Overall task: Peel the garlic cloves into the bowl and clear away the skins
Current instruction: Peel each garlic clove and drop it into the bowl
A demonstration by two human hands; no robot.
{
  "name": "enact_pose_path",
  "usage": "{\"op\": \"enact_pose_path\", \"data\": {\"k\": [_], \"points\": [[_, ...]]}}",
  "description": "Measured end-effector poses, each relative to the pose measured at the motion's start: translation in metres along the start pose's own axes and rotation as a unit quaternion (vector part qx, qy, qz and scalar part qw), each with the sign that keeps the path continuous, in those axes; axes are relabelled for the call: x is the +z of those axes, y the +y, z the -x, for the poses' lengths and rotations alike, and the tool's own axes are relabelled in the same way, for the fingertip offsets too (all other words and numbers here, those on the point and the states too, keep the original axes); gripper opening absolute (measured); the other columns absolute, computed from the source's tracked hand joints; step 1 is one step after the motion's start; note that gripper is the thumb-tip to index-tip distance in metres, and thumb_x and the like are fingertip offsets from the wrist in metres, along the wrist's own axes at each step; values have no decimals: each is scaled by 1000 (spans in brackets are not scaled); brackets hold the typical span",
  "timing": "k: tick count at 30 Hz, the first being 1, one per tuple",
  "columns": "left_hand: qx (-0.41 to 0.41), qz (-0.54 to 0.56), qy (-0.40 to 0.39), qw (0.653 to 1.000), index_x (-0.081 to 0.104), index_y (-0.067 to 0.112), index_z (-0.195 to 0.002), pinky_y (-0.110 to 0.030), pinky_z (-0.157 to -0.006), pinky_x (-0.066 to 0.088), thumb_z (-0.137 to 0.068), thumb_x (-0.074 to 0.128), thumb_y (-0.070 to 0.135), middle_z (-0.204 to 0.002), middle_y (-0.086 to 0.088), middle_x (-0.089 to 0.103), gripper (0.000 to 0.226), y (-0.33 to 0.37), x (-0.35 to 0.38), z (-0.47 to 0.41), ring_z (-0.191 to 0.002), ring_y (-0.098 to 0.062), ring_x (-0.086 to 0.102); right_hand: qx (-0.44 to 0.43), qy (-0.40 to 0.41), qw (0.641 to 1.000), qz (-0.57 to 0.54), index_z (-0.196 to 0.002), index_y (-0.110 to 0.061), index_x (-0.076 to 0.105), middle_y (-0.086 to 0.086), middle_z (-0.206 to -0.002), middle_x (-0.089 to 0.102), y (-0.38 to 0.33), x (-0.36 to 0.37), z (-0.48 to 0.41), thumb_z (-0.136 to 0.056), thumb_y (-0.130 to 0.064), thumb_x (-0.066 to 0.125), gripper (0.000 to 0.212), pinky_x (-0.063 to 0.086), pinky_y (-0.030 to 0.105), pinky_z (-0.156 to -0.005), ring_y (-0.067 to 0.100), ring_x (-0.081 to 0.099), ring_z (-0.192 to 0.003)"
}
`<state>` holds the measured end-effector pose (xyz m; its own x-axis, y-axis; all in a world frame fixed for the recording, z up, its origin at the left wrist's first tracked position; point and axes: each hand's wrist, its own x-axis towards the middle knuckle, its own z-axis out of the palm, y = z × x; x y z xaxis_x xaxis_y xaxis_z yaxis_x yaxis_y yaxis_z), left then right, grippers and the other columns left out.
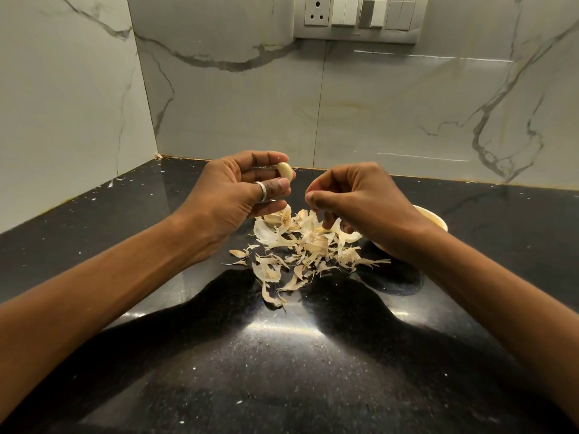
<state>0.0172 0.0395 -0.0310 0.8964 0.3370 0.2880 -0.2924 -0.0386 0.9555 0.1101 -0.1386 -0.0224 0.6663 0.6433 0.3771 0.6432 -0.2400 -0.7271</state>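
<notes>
My left hand [238,189], with a ring on one finger, pinches a pale peeled garlic clove [285,171] between thumb and fingertips, held above the counter. My right hand [354,195] hovers just right of it with fingers curled and thumb meeting the fingertips; whether a scrap of skin is between them I cannot tell. Below both hands lies a heap of papery garlic skins [300,252]. A piece of garlic bulb [277,218] sits at the heap's upper left. A cream bowl [434,218] stands behind my right wrist, mostly hidden.
The black speckled counter [282,355] runs to marble walls at the back and left, forming a corner. Small skin flecks are scattered toward the left wall. A switch panel [357,17] is high on the back wall.
</notes>
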Motion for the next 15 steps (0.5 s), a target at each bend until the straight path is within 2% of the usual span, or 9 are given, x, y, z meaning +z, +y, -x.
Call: {"op": "enact_pose_path", "data": {"k": [4, 9, 15], "points": [[19, -33, -22, 999, 71, 14, -112, -35, -77, 63, -82, 73, -2, -103, -7, 77, 35, -2, 2, 2, -97, -22, 75, -35, 11, 999, -36, -105, -7, 70, 4, -85, 73, -2, 0, 1, -93, -16, 71, 15, 54, 22, -53, 11, 72, -68], [42, -63, -32, 997, 72, 15, -109, -31, -72, 63, -73, 79, 9, -106, -11, 75, 38, -2, 2, 5, -99, -23, 74, -52, 3, 996, -70, -106, -5, 70, 8, -90, 75, -1, 1, 1, -90, -15, 73, 19, 59, 27, -59, 16, 75, -77], [72, -104, -44, 991, 72, 18, -106, -28, -70, 62, -68, 78, 18, -106, -9, 73, 39, -1, 2, 7, -100, -21, 73, -56, -4, 995, -84, -107, -3, 68, 10, -93, 76, 0, 3, 1, -91, -15, 73, 20, 57, 24, -58, 17, 76, -78]]}}
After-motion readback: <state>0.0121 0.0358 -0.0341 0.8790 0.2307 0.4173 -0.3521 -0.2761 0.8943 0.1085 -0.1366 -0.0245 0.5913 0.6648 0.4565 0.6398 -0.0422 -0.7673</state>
